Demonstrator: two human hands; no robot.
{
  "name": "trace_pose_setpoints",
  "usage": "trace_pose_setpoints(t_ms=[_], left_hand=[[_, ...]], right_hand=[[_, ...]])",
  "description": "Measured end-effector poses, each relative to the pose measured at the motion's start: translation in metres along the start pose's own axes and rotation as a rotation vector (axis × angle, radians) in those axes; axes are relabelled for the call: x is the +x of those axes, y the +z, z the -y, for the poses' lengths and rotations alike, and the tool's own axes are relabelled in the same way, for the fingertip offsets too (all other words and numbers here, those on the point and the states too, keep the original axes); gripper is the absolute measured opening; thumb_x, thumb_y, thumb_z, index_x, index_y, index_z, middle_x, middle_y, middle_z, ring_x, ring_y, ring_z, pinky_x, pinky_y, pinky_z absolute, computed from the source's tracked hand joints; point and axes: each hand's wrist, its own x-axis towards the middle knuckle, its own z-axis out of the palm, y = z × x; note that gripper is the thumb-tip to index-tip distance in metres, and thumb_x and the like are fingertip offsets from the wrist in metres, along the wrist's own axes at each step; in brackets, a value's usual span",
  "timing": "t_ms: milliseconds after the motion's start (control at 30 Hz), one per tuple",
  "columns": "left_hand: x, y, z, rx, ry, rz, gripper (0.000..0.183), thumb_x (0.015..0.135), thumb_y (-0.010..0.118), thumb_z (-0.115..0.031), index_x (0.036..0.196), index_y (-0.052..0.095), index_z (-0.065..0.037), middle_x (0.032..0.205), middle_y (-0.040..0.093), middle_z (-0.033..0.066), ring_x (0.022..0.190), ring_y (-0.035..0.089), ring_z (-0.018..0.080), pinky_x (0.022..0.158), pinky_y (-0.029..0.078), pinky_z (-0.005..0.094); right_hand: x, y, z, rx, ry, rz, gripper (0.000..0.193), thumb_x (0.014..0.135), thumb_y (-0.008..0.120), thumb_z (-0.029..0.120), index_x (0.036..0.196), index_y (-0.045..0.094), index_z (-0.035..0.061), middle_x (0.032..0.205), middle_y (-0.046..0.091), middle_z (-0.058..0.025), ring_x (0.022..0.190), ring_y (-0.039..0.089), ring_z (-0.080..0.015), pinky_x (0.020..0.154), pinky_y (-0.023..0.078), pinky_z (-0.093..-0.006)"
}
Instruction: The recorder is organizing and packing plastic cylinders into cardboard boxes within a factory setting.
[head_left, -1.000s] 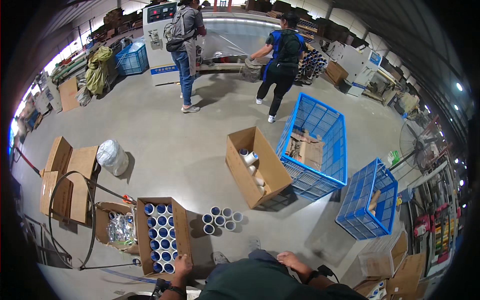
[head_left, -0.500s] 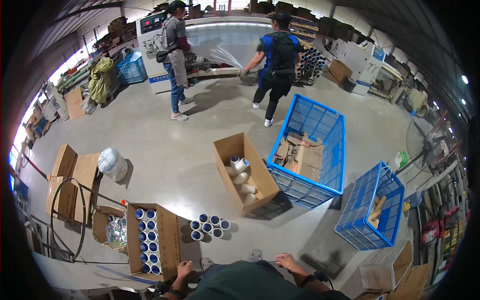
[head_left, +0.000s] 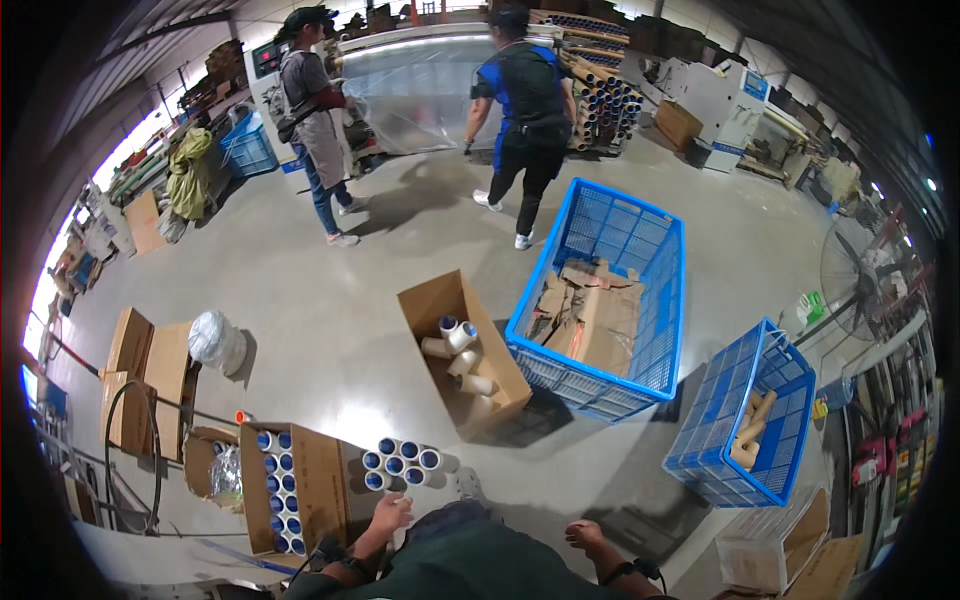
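White rolls (head_left: 396, 467) on floor (head_left: 310, 340), left fingers (head_left: 402, 503) now closer, released; right fingers (head_left: 575, 532) loosely curled, empty

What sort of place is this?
Probably a factory or workshop handling plastic film: a clear sheet stretches across a long machine, tubes are stacked beside it, and a box holds rows of rolls.

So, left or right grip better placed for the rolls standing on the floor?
Left, I'd say: the left grip looks empty and shows just below the rolls in the picture; the right grip appears farther off, away to their right.
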Motion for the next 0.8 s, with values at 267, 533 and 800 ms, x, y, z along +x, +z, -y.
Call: trace_pose_setpoints(t_ms=[267,533,800], left_hand=[[0.157,-0.043,0.052,-0.330,-0.013,0.151,0.023,0.085,0.064,-0.021,0.096,0.053,-0.003,0.072,0.056,0.0043,0.053,0.056,0.0162,0.044,0.046,0.0296],[0.146,0.061,-0.078,-0.189,0.033,-0.171,0.032,0.089,0.060,-0.032,0.109,0.055,-0.008,0.080,0.060,0.0058,0.062,0.061,0.0171,0.055,0.050,0.0291],[0.117,0.142,-0.018,-0.556,-0.073,-0.351,0.035,0.087,0.062,-0.025,0.114,0.050,-0.006,0.074,0.054,0.0038,0.058,0.058,0.0178,0.050,0.047,0.0285]], right_hand=[[-0.048,0.036,0.108,-0.372,-0.187,-0.070,0.024,0.081,0.062,0.018,0.093,0.067,-0.0015,0.084,0.067,-0.0096,0.072,0.064,-0.0201,0.063,0.051,-0.0326],[0.004,-0.008,0.205,-0.455,-0.104,-0.059,0.024,0.084,0.065,0.019,0.098,0.064,-0.0005,0.079,0.063,-0.0050,0.067,0.058,-0.0143,0.059,0.046,-0.0299],[0.107,-0.103,0.318,-0.646,-0.164,0.165,0.019,0.086,0.063,0.017,0.099,0.062,0.0034,0.076,0.060,-0.0021,0.066,0.054,-0.0110,0.056,0.045,-0.0282]])
